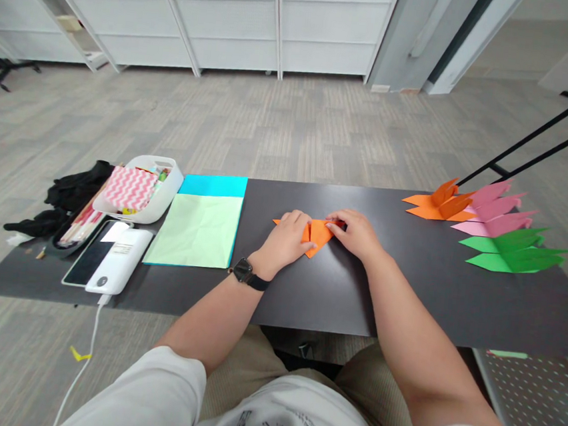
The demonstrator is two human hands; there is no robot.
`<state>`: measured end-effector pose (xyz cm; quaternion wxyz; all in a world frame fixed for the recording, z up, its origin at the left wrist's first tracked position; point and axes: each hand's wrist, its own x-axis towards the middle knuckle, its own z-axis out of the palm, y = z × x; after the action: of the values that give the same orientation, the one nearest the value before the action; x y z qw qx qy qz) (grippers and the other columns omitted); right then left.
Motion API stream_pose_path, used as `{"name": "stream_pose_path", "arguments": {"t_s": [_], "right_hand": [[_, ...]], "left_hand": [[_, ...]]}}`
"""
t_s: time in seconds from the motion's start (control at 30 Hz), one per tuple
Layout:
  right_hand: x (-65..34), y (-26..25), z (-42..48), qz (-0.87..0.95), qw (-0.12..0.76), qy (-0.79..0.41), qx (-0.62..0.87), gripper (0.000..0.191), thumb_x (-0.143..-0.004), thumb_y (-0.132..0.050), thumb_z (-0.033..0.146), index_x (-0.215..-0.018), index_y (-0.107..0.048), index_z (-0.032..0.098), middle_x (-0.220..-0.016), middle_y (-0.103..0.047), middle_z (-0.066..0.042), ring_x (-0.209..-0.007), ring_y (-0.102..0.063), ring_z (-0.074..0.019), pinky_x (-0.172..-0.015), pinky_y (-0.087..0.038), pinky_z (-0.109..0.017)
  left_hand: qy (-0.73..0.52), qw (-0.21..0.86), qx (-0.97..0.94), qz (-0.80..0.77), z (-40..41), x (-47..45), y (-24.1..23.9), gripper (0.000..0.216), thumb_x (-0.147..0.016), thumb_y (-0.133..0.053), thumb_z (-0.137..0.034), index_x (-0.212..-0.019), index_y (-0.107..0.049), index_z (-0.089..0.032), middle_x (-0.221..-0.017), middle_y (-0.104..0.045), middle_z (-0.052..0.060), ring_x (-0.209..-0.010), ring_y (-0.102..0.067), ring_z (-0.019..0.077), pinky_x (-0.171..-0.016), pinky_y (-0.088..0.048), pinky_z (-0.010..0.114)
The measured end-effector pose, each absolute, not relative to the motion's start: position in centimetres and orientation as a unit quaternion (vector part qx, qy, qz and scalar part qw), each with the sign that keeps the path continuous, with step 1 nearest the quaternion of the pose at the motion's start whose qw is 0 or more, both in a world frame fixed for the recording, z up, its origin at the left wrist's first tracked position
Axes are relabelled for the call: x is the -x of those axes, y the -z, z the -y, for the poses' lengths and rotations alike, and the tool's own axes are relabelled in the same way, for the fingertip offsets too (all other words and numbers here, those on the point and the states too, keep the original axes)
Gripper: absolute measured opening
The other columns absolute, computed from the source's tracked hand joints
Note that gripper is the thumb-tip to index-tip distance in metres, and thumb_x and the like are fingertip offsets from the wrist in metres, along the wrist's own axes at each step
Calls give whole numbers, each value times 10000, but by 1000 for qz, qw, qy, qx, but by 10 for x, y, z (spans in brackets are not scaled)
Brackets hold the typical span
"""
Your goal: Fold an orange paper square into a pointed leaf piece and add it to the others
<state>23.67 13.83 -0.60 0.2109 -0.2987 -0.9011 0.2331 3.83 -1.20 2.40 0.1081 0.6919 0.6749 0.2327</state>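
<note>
A partly folded orange paper point(318, 235) lies on the dark table point(336, 292) in front of me. My left hand point(285, 238) rests on its left side, fingers curled and pressing it down. My right hand point(355, 232) presses the right side, fingertips pinched at a fold. Both hands touch the paper and hide part of it.
A stack of pale green point(196, 231) and blue point(214, 185) sheets lies to the left. Beyond it sit a white tray point(165, 198) with patterned paper, a phone point(91, 261), a white power bank point(118, 261) and black cloth point(75, 189). Finished orange point(438, 202), pink point(495, 213) and green point(511, 251) folded pieces lie at right.
</note>
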Motion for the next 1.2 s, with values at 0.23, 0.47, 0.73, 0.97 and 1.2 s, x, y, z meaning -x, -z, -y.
{"name": "stream_pose_path", "arguments": {"t_s": [0.23, 0.47, 0.73, 0.97, 1.2], "right_hand": [[-235, 8, -136, 899, 210, -224, 312, 188, -952, -670, 292, -1091, -794, 275, -1026, -789, -78, -988, -685, -287, -966, -500, -477], [-232, 12, -134, 897, 215, -212, 324, 193, -944, -669, 292, -1088, -796, 273, -1008, -780, -73, -968, -668, -283, -977, -477, -482], [-228, 12, -131, 893, 219, -198, 338, 178, -947, -682, 265, -1076, -802, 284, -1003, -771, -74, -1006, -665, -296, -987, -459, -491], [-226, 14, -127, 893, 222, -187, 345, 184, -945, -683, 253, -1076, -801, 305, -1025, -770, -71, -1048, -660, -309, -1012, -454, -518], [-226, 14, -128, 889, 237, -180, 347, 218, -949, -702, 268, -1145, -797, 290, -1143, -727, -95, -1125, -649, -323, -1032, -484, -526]], "left_hand": [[-164, 83, -711, -679, 20, -37, -28, 351, -924, -828, -346, -1241, -734, -231, -1280, -693, 103, -1158, -631, 326, -1046, -528, 477], [-145, 80, -716, -678, 22, -40, -29, 297, -989, -740, -375, -1253, -800, -250, -1307, -704, 98, -1145, -634, 327, -1047, -544, 471], [-148, 85, -715, -678, 22, -44, -30, 321, -961, -776, -383, -1232, -805, -213, -1319, -676, 129, -1200, -612, 347, -1113, -522, 489], [-152, 87, -724, -668, 22, -45, -30, 310, -963, -765, -368, -1242, -794, -235, -1300, -684, 121, -1200, -615, 341, -1128, -505, 499], [-157, 85, -730, -659, 21, -45, -23, 308, -975, -751, -328, -1255, -788, -205, -1591, -608, 134, -1354, -570, 376, -1215, -451, 556]]}}
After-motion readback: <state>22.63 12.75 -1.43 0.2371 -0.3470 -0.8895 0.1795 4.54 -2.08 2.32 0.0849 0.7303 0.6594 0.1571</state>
